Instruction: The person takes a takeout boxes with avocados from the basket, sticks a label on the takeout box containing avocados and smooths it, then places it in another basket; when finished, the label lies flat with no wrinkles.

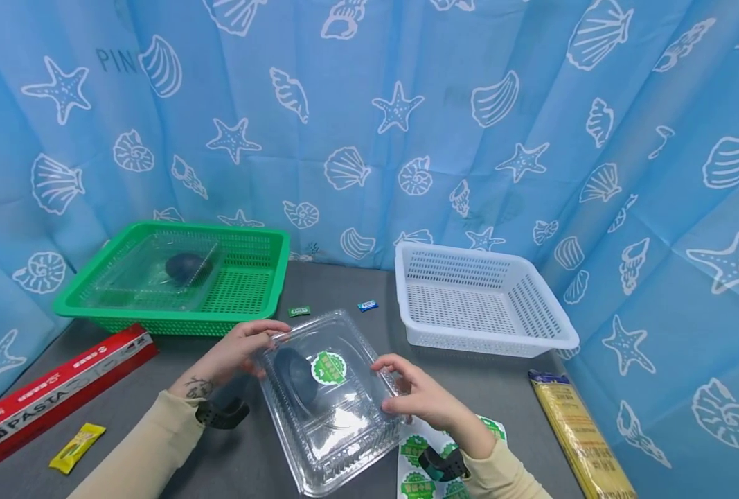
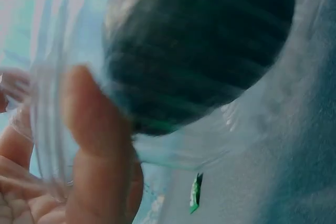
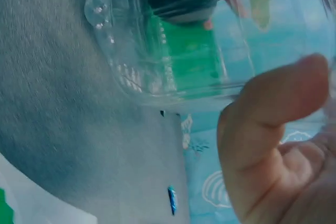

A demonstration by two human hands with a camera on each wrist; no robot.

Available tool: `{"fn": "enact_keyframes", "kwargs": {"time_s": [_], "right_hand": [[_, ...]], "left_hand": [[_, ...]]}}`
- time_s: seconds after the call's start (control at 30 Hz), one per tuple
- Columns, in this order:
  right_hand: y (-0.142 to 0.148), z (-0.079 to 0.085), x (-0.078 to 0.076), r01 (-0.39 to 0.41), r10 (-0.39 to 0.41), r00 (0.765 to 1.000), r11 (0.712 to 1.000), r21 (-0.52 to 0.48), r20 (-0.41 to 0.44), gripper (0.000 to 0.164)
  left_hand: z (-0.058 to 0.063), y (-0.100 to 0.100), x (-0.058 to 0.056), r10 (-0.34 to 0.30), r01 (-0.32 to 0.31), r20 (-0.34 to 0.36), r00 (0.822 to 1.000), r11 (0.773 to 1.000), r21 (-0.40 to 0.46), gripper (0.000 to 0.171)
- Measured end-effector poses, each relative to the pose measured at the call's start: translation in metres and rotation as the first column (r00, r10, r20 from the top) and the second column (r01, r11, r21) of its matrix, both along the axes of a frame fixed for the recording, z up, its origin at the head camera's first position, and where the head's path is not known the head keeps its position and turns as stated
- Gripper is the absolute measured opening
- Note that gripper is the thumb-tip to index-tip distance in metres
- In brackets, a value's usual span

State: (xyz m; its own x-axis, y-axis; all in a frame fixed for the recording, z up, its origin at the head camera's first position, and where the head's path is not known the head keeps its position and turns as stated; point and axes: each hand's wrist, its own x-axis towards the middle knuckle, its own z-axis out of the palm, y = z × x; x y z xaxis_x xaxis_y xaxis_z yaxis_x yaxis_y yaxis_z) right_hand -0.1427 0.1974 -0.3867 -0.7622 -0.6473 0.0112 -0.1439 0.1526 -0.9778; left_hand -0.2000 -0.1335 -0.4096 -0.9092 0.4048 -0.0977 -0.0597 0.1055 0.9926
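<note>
A clear plastic clamshell box (image 1: 357, 423) is held tilted over the table, between both hands. Inside it lies a dark, avocado-like oval fruit (image 1: 296, 378), large and blurred in the left wrist view (image 2: 199, 45). A round green-and-white sticker (image 1: 328, 368) shows on the lid. My left hand (image 1: 244, 346) grips the box's upper left edge, with the thumb (image 2: 102, 135) against the plastic. On the right edge, my right hand (image 1: 419, 395) grips the box with its thumb bent over the side. Beneath that wrist is a sheet of green stickers (image 1: 415, 478), partly covered.
A green basket (image 1: 269, 291) at back left holds another clear box with a dark fruit. A white basket (image 1: 487, 339) stands at back right. A red pasta box (image 1: 51, 388), a yellow packet (image 1: 77, 448), small green (image 1: 299, 312) and blue (image 1: 367, 305) packets, and a yellow noodle pack (image 1: 577, 436) lie around.
</note>
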Motion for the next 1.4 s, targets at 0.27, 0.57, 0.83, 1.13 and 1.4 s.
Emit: {"fn": "enact_keyframes", "kwargs": {"time_s": [0.27, 0.57, 0.83, 1.13, 1.4], "right_hand": [[0.006, -0.011, -0.002, 0.005, -0.005, 1.000, 0.989, -0.151, 0.003, 0.043], [0.014, 0.002, -0.004, 0.083, -0.091, 0.995, 0.985, -0.152, -0.046, 0.042], [0.021, 0.024, -0.023, 0.168, -0.174, 0.984, 0.977, -0.132, -0.040, 0.044], [0.059, 0.062, -0.057, 0.353, -0.361, 0.932, 0.927, -0.129, -0.044, 0.039], [0.116, 0.076, -0.094, 0.531, -0.529, 0.846, 0.847, 0.016, -0.067, 0.042]], "left_hand": [[0.001, 0.005, 0.012, 0.267, -0.284, 0.121, 0.956, 0.945, 0.159, 0.051], [-0.001, -0.023, 0.011, 0.466, -0.537, 0.302, 0.832, 0.814, 0.223, 0.070], [-0.008, -0.037, 0.000, 0.531, -0.651, 0.383, 0.756, 0.669, 0.358, 0.048], [-0.015, -0.040, -0.006, 0.551, -0.678, 0.399, 0.732, 0.648, 0.349, 0.034], [-0.016, -0.040, -0.006, 0.558, -0.685, 0.403, 0.726, 0.640, 0.349, 0.036]]}}
